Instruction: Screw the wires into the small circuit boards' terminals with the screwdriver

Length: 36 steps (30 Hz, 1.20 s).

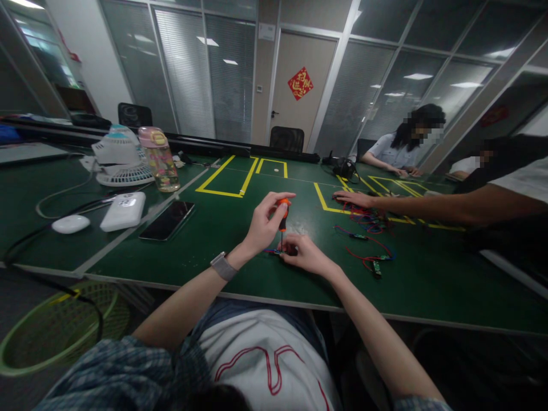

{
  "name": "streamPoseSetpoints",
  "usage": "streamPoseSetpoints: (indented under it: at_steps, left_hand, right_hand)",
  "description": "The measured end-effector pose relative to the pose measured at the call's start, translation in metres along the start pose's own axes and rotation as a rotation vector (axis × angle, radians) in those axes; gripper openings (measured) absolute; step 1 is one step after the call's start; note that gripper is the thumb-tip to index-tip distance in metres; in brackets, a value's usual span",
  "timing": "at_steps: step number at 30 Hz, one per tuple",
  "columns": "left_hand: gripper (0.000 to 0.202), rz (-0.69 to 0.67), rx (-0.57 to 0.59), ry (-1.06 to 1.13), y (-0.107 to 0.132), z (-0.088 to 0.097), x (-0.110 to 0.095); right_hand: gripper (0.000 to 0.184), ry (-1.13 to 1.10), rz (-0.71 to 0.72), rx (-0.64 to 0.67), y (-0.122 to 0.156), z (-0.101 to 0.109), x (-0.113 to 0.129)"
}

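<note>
My left hand (pixel 264 224) grips the orange-and-black handle of a small screwdriver (pixel 282 220), held upright with its tip pointing down at the green table (pixel 205 251). My right hand (pixel 302 252) is pinched on a small blue part with wires (pixel 274 250) lying on the table under the screwdriver tip. A watch sits on my left wrist (pixel 223 265).
Several small boards with red and blue wires (pixel 368 240) lie to the right, where another person's hand (pixel 353 198) reaches in. At left lie a black phone (pixel 168 220), white power bank (pixel 123 210), white mouse (pixel 71 224), bottle (pixel 160 160) and fan (pixel 119 162). Yellow tape marks (pixel 231 177) the table.
</note>
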<state>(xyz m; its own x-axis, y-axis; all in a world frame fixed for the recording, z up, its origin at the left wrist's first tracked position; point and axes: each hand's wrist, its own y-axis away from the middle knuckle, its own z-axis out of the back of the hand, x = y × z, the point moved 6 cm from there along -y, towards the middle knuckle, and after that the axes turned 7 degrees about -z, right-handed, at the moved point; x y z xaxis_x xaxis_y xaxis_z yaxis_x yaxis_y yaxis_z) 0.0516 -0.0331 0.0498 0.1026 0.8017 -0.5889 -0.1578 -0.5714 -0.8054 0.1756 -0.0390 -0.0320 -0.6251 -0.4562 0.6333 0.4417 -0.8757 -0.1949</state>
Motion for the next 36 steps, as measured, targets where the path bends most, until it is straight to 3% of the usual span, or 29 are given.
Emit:
streamPoseSetpoints:
  at_steps: [23, 33, 36]
  left_hand:
    - [0.028, -0.027, 0.023, 0.086, 0.0022, -0.0017, 0.0001]
    - [0.006, -0.13, -0.045, -0.05, 0.0008, 0.0013, -0.0068]
    - [0.014, -0.106, -0.022, -0.029, 0.0013, 0.001, -0.004]
  right_hand:
    - [0.013, 0.014, 0.015, -0.006, 0.0006, 0.0012, 0.0016]
    - [0.012, 0.009, 0.026, -0.006, 0.0009, 0.0006, 0.0005]
    - [0.013, 0.01, 0.031, -0.011, 0.0006, 0.0004, 0.0009]
